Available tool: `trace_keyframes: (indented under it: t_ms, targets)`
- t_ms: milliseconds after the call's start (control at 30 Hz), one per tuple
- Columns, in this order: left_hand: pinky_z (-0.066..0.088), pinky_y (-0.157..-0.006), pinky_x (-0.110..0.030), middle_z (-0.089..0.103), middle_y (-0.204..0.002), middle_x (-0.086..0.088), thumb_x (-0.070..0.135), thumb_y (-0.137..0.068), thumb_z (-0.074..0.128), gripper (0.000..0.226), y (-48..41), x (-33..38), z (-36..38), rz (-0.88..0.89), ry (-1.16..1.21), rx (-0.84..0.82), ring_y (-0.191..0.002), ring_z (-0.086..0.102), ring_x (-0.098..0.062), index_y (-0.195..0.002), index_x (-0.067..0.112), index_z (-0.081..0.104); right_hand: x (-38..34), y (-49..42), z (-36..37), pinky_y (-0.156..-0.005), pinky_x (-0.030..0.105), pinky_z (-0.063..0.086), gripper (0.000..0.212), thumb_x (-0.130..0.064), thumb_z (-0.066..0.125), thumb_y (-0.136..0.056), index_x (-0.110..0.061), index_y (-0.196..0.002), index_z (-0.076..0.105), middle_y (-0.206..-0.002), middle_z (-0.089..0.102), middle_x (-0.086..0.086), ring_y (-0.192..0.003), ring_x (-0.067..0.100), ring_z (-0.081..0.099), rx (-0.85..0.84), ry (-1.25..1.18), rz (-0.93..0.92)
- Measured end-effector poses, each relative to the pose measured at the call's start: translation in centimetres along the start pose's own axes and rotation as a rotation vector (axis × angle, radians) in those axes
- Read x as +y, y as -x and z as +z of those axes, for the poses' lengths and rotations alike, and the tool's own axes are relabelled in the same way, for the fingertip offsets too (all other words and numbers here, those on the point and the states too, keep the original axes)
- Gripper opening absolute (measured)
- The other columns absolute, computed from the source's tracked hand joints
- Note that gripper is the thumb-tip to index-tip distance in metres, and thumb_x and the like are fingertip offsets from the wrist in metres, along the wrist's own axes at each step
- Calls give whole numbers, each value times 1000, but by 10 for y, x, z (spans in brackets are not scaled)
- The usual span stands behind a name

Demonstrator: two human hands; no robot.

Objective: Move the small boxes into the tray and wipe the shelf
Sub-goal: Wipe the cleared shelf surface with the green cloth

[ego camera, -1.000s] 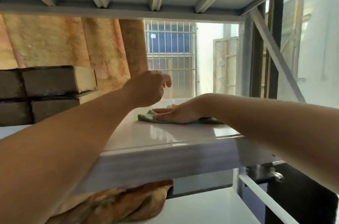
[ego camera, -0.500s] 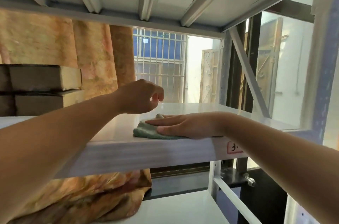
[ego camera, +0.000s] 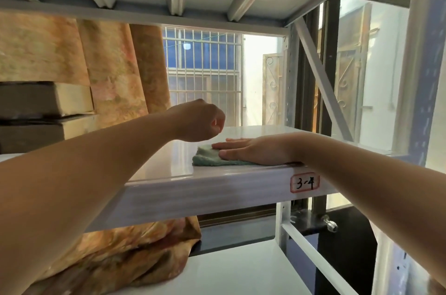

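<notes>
White-painted metal shelf [ego camera: 169, 169], glossy top, front lip facing the person; a hand-written label [ego camera: 305, 183] reading "3-4" is stuck on that lip toward the right. Underside of the next shelf up, ribbed with steel channels, closes off the top of the bay.

Orange-brown patterned fabric [ego camera: 113, 70] hangs behind the bay at left and bunches on the lower shelf below.

Stacked cardboard boxes [ego camera: 45, 116], two visible, one atop the other, stand at the far left end of the shelf, well apart from both hands. No tray can be made out from this angle.

Barred window [ego camera: 202, 77] shows through the back of the bay.

Left arm reaches in from the lower left. Left hand [ego camera: 198, 123] is raised just above the shelf surface, fingers curled loosely into a near-fist, gripping nothing visible.

Right hand [ego camera: 253, 152] lies palm down, fingers [ego camera: 225, 146] straight and pressed together, flat on a green cloth [ego camera: 210, 158]. The cloth lies on the shelf near the front edge, left of the label; its left part sticks out beyond the fingertips, the rest is covered by the palm.
</notes>
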State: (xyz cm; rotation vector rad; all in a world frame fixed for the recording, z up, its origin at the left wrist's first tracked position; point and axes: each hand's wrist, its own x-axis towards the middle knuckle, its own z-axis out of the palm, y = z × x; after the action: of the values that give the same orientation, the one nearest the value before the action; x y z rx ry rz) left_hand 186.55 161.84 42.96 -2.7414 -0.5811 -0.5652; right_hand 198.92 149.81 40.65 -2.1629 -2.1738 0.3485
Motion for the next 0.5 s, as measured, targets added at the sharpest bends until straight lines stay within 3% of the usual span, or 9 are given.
trace_keyframes:
  t_ms: [167,500]
  targets:
    - [55,-86,-31,72,-98,-4,15,-92,49,21,-13,-2,2,13,-10,-19,-87,66,-17,-100,9,68,13,-16,-5,-118,47,1,58,-65,19,-90,-50,-145,11,-159,6,-13,-147,17,7,-21,-29,12]
    - [42,-64,-17,69,-93,-3,15,-93,45,24,-34,-36,7,-102,-112,-95,-76,58,-13,-103,11,67,24,-60,-11,-118,45,2,61,-67,18,-90,-45,-147,11,-160,6,-10,-147,17,7,-16,-17,29]
